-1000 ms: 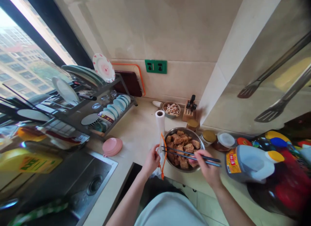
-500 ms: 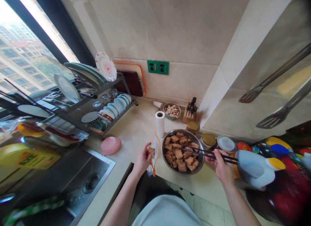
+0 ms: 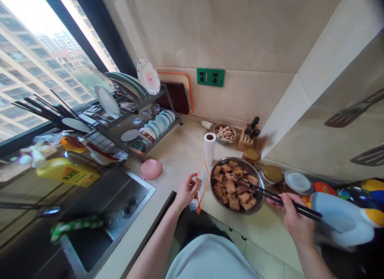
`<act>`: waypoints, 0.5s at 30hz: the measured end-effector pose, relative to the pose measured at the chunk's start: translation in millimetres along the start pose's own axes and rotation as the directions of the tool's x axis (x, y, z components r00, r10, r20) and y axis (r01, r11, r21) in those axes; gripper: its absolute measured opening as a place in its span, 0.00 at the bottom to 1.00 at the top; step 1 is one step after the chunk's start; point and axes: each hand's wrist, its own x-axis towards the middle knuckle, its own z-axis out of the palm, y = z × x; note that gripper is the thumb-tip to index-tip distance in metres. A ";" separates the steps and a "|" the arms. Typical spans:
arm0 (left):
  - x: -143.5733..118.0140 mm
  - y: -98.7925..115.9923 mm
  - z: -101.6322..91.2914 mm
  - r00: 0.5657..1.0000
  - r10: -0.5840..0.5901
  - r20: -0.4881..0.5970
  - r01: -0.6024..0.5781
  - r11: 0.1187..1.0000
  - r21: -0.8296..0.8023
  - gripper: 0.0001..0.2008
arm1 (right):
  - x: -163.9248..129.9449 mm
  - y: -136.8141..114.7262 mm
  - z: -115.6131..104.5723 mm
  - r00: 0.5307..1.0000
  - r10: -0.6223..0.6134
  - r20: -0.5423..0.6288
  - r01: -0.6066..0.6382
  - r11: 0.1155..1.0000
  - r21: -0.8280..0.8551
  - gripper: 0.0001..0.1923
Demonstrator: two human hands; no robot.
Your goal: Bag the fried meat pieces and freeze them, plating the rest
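Chopsticks [image 3: 270, 194] are sitting in my right hand [image 3: 295, 221], low on the right of the frame, and my fingers are pinching them tight. Their tips are reaching into the metal bowl [image 3: 253, 182] in the lower middle, touching the brown fried pieces [image 3: 232, 187] piled inside.

My left hand [image 3: 186, 189] is gripping a clear plastic bag [image 3: 201, 185] with an orange edge, just left of the bowl. I am seeing one brown piece inside the bag already.

Just above the bag, a paper towel roll [image 3: 209, 147] is standing. Jars with lids [image 3: 272, 174] are sitting right of the bowl, and a big oil bottle [image 3: 342, 219] is lying near my right wrist.

I am thinking a piece could slip off the chopsticks and fall on the counter [image 3: 177, 159], because the bag mouth is narrow and floppy. My right arm could also bump the oil bottle.
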 end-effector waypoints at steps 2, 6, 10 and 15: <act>-0.2 0.3 0.3 1.000 -0.006 -0.003 0.006 1.000 -0.018 0.24 | -5.5 -8.6 -1.5 0.999 -0.039 0.002 0.039 0.999 0.005 0.14; -0.2 -1.7 -1.4 1.000 -0.016 0.003 0.016 0.999 -0.047 0.24 | -18.0 -31.3 13.4 0.993 -0.110 0.052 0.107 0.993 0.045 0.11; -1.1 -2.1 -4.6 0.999 -0.029 0.019 0.030 0.997 -0.071 0.24 | -26.1 -46.1 43.4 0.954 -0.167 0.248 0.158 0.986 0.054 0.09; -5.5 0.7 -9.9 0.999 -0.024 0.042 0.027 0.997 -0.072 0.24 | -23.4 -60.3 71.0 0.862 -0.215 0.458 0.280 0.957 -0.078 0.09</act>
